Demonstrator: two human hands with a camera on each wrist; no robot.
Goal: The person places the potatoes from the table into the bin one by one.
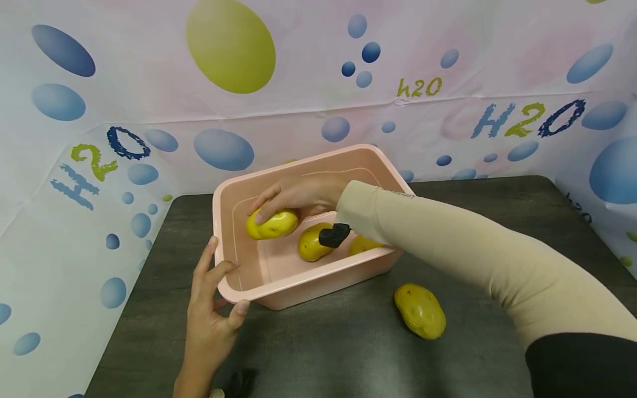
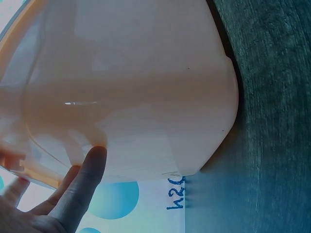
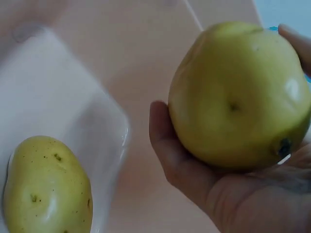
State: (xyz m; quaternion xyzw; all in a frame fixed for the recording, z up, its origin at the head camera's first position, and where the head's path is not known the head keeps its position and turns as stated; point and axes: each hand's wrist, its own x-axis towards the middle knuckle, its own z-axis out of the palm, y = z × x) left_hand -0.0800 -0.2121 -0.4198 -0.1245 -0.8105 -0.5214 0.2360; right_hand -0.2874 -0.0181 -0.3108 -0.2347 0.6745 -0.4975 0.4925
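Observation:
In the head view, a pink plastic bin [image 1: 298, 287] stands at an angle on the dark table. My right hand [image 1: 303, 193] reaches inside and grips a yellow potato [image 1: 271, 224] near the left end, raised off the floor of the bin. The right wrist view shows fingers and thumb around this potato [image 3: 238, 97]. A second potato [image 1: 313, 243] lies on the bin's floor, and another [image 1: 364, 245] is partly hidden by the sleeve. My left hand [image 1: 209, 315] holds the bin's near left corner, fingers over the rim and thumb outside.
One more potato [image 1: 420, 311] lies on the table [image 1: 328, 342] in front of the bin, to the right. A white backdrop sheet [image 1: 308, 55] with coloured dots rises behind and along the sides. A small black device [image 1: 334, 235] sits at my right wrist.

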